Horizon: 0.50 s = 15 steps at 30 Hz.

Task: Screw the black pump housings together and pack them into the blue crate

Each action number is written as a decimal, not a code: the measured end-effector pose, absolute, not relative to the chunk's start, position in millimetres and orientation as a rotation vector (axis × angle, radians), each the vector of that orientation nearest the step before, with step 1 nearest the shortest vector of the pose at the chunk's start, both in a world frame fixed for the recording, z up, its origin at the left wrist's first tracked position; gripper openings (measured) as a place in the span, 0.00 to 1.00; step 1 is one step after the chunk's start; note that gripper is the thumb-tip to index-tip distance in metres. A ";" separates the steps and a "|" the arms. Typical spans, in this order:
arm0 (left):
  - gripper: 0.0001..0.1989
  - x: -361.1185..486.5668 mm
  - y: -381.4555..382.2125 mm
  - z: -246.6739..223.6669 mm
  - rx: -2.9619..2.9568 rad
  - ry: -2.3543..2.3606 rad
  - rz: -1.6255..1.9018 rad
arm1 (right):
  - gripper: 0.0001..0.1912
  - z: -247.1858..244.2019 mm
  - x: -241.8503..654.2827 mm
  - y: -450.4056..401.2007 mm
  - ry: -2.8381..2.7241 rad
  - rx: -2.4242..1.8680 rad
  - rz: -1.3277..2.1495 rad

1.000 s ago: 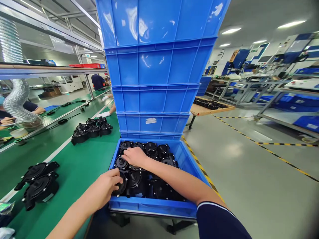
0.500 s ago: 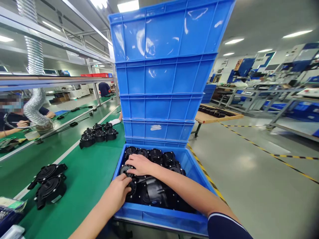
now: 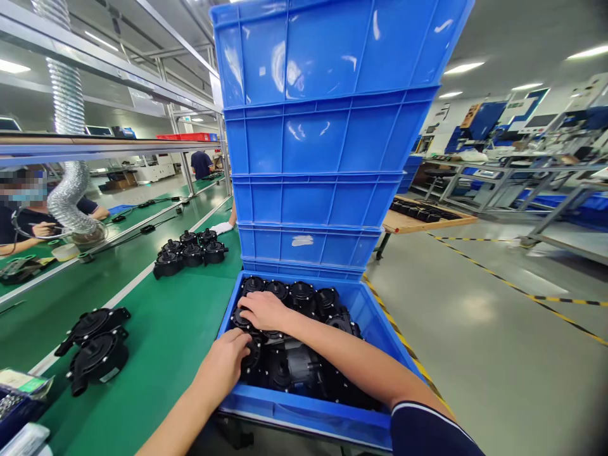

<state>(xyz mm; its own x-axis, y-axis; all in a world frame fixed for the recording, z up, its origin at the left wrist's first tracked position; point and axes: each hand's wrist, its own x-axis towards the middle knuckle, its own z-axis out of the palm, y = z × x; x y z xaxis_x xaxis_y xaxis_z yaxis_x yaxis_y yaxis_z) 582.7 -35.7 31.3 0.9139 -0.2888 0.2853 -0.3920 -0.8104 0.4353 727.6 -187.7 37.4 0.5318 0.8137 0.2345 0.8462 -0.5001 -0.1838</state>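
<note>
An open blue crate point(image 3: 266, 403) in front of me holds several round black motor housings point(image 3: 303, 292). My right hand point(image 3: 264, 310) reaches over the left part of the crate, its curled fingers on a black housing point(image 3: 240, 318) beside the left wall. Just nearer to me, my left hand point(image 3: 228, 354) comes over the crate's left edge, fingers bent round the side of another housing point(image 3: 253, 352). Parts of both housings are hidden under the fingers.
Blue crates point(image 3: 313, 136) stand stacked behind the open one. On the green bench point(image 3: 161, 329) to the left lie two housings point(image 3: 97, 354) and a farther group point(image 3: 190, 252). A person point(image 3: 33, 215) sits across the bench; a gloved hand point(image 3: 222, 228) shows beside the stack.
The view has shifted slightly. My left hand's fingers have moved off the housing under my right hand, onto the nearer one. My right hand stays on the left housing.
</note>
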 end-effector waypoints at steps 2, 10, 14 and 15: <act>0.17 588.4 -28.7 27.5 2.588 -0.491 0.240 | 0.12 40.8 728.5 -187.2 -1.346 -2.525 -0.123; 0.14 588.0 -0.5 -5.0 2.377 -0.489 0.428 | 0.20 65.7 715.9 -249.1 -1.295 -2.635 0.082; 0.13 579.4 9.5 -7.5 2.326 -0.448 0.526 | 0.12 58.9 703.9 -257.2 -1.237 -2.702 0.098; 0.13 575.1 8.7 -5.7 2.334 -0.464 0.588 | 0.11 57.6 704.5 -256.3 -1.193 -2.714 0.074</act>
<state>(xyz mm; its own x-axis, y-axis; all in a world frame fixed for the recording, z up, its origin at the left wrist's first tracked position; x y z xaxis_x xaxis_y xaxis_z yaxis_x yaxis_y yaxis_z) 575.1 8.7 -5.7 0.8345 -0.1664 0.5252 -0.4720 -0.7078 0.5256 704.5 -256.3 57.6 0.6777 0.7349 0.0250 0.7262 -0.6636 -0.1799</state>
